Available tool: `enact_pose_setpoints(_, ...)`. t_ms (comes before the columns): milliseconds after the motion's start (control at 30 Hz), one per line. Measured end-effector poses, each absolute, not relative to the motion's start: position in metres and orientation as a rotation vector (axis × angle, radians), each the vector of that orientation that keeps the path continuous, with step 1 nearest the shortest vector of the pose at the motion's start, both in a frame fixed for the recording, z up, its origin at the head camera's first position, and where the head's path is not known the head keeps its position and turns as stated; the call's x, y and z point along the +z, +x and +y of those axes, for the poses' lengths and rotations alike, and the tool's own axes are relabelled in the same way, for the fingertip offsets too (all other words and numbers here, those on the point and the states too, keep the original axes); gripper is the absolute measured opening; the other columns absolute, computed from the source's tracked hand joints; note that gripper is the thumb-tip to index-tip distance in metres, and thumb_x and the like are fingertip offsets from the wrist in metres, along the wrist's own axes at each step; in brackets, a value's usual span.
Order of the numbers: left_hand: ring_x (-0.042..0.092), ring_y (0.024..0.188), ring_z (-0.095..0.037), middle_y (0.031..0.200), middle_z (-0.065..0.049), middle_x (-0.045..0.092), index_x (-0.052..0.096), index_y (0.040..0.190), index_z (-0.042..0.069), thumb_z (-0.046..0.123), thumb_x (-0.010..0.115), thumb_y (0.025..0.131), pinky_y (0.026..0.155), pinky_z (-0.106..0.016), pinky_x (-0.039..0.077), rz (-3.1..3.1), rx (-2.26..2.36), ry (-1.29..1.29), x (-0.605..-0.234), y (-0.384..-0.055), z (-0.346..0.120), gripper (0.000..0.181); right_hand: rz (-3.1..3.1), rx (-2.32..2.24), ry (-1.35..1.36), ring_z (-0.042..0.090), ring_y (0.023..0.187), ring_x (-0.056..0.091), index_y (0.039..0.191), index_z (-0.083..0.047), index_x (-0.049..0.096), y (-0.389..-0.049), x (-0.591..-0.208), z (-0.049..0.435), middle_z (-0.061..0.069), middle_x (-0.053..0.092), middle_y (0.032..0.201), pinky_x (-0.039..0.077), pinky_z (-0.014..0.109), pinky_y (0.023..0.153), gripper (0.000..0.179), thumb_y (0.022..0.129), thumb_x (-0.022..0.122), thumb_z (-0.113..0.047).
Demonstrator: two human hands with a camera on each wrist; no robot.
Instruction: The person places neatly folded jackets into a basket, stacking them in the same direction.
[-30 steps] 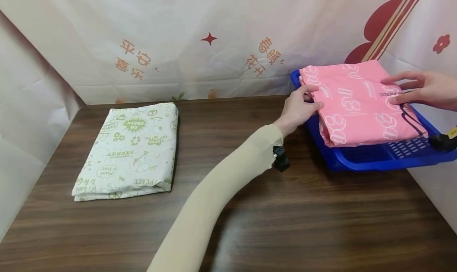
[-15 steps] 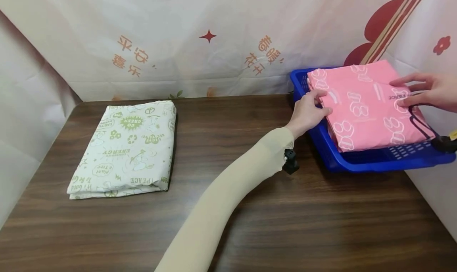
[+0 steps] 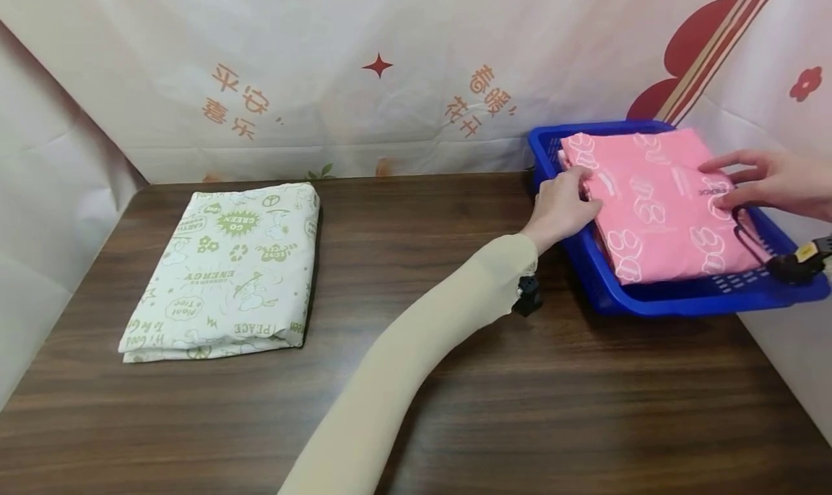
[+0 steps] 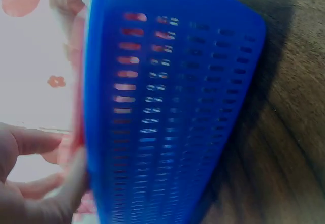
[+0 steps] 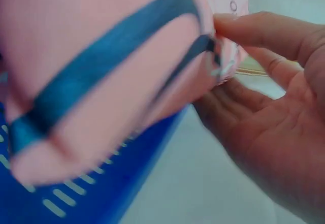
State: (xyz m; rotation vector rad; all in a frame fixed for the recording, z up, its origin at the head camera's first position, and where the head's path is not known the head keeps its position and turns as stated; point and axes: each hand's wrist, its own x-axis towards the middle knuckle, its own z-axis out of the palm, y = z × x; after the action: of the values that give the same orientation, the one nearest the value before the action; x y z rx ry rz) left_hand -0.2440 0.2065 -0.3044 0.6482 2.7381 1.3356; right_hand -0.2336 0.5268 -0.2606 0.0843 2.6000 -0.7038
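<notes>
A folded pink cloth (image 3: 656,227) with white line drawings lies tilted inside the blue plastic basket (image 3: 682,307), at the right in the head view. My left hand (image 3: 560,204) pinches the cloth's left edge between thumb and fingers. On the opposite edge, my right hand (image 3: 783,183) grips the cloth with the thumb on top and fingers beneath, as the right wrist view shows. There, a dark blue strap (image 5: 106,66) loops across the pink fabric. In the left wrist view the slotted basket wall (image 4: 167,97) hides most of the cloth.
On the left of the brown wooden table (image 3: 403,300) lies a folded white cloth (image 3: 227,264) with green print. A white printed sheet (image 3: 377,119) hangs behind the table and down both sides. The basket stands close to the sheet at the back right.
The pink cloth has shifted right and then lowered further into the basket, with both hands holding it. More of the basket's back rim shows now. The white cloth stays in place.
</notes>
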Motion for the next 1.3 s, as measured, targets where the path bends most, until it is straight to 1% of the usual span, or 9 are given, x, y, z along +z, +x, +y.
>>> enact_pose_setpoints(67,0.058,0.089,-0.003,0.098,0.01,0.067,0.061,0.127,0.019,0.024,0.07,0.087,0.074,-0.016,0.043,2.794,1.278,0.66,-0.302,-0.244,0.199,0.042,2.607,-0.691,0.079,0.06,0.114,0.035,0.151,-0.019,0.019,-0.233,-0.264,0.525,0.043,0.021,0.136,0.034,0.073,0.087,0.068,0.097,0.057,-0.033)
enact_pose_setpoints(167,0.059,0.098,-0.006,0.11,0.006,0.066,0.058,0.129,0.018,0.022,0.067,0.089,0.08,-0.022,0.045,2.808,1.268,0.644,-0.299,-0.247,0.183,0.042,2.639,-0.676,0.072,0.063,0.115,0.03,0.146,0.008,0.005,-0.232,-0.266,0.523,0.044,0.021,0.135,0.035,0.074,0.085,0.081,0.097,0.056,-0.033)
enact_pose_setpoints(233,0.058,0.103,-0.007,0.116,0.004,0.064,0.058,0.129,0.016,0.022,0.066,0.09,0.082,-0.023,0.045,2.802,1.283,0.623,-0.302,-0.252,0.173,0.04,2.67,-0.662,0.07,0.063,0.115,0.032,0.145,0.009,0.005,-0.232,-0.267,0.522,0.044,0.022,0.135,0.035,0.073,0.085,0.082,0.097,0.056,-0.035)
enact_pose_setpoints(600,0.06,0.102,-0.015,0.107,-0.002,0.068,0.057,0.127,0.012,0.017,0.063,0.092,0.087,-0.025,0.043,2.715,1.317,0.598,-0.323,-0.27,0.126,0.036,2.656,-0.675,0.017,0.061,0.12,0.027,0.146,0.007,0.015,-0.238,-0.263,0.491,0.042,0.022,0.139,0.03,0.075,0.088,0.078,0.098,0.051,-0.042)
enact_pose_setpoints(900,0.058,0.106,-0.021,0.112,-0.007,0.065,0.055,0.13,0.008,0.013,0.06,0.094,0.085,-0.027,0.045,2.641,1.29,0.667,-0.333,-0.277,0.093,0.037,2.704,-0.729,-0.173,0.051,0.123,0.035,0.145,-0.004,0.031,-0.234,-0.258,0.445,0.031,0.035,0.142,0.034,0.073,0.088,0.062,0.098,0.05,-0.039)
enact_pose_setpoints(967,0.058,0.106,-0.02,0.113,-0.008,0.064,0.054,0.13,0.008,0.013,0.06,0.095,0.084,-0.027,0.046,2.62,1.307,0.664,-0.334,-0.277,0.087,0.036,2.715,-0.748,-0.24,0.038,0.121,0.044,0.142,-0.007,0.037,-0.235,-0.257,0.437,0.021,0.046,0.138,0.04,0.067,0.089,0.054,0.098,0.053,-0.034)
enact_pose_setpoints(1133,0.058,0.104,-0.019,0.111,-0.009,0.064,0.056,0.127,0.006,0.011,0.06,0.094,0.081,-0.026,0.047,2.586,1.339,0.696,-0.339,-0.278,0.074,0.033,2.705,-0.847,-0.426,0.0,0.104,0.056,0.134,-0.008,0.049,-0.233,-0.255,0.414,-0.014,0.059,0.116,0.052,0.028,0.079,0.038,0.098,0.055,-0.017)
enact_pose_setpoints(1167,0.059,0.104,-0.019,0.111,-0.009,0.064,0.056,0.126,0.006,0.011,0.06,0.094,0.082,-0.026,0.047,2.581,1.336,0.703,-0.341,-0.278,0.07,0.033,2.703,-0.868,-0.461,-0.003,0.102,0.056,0.133,-0.006,0.051,-0.232,-0.255,0.409,-0.016,0.06,0.114,0.051,0.023,0.076,0.036,0.098,0.055,-0.014)
enact_pose_setpoints(1300,0.059,0.104,-0.018,0.112,-0.01,0.064,0.056,0.126,0.005,0.01,0.06,0.094,0.084,-0.026,0.047,2.584,1.309,0.695,-0.346,-0.28,0.054,0.033,2.731,-0.871,-0.525,-0.003,0.102,0.057,0.131,-0.007,0.055,-0.229,-0.254,0.389,-0.016,0.061,0.113,0.051,0.02,0.075,0.034,0.098,0.057,-0.016)
